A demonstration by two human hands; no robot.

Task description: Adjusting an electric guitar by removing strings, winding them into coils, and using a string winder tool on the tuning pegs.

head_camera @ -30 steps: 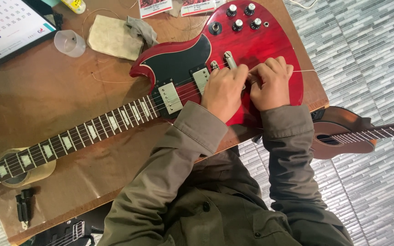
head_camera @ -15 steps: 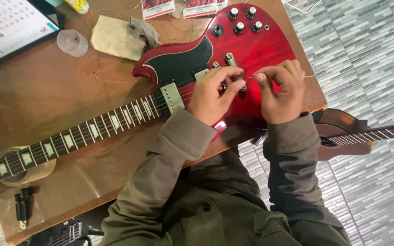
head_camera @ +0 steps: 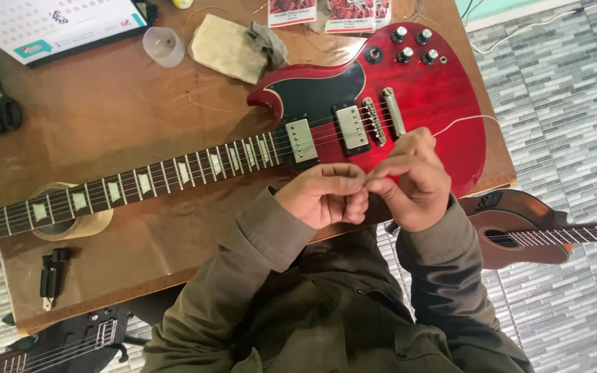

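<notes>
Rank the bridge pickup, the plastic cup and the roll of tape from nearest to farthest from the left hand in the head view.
Measured from the left hand:
1. Bridge pickup, just beyond it on the red guitar body.
2. Plastic cup, at the table's far edge, up and left.
3. Roll of tape, far left, under the guitar neck.

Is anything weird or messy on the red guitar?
Yes. A loose guitar string curls off the red electric guitar body instead of lying straight like the others. The left hand and right hand pinch together just below it.
</notes>
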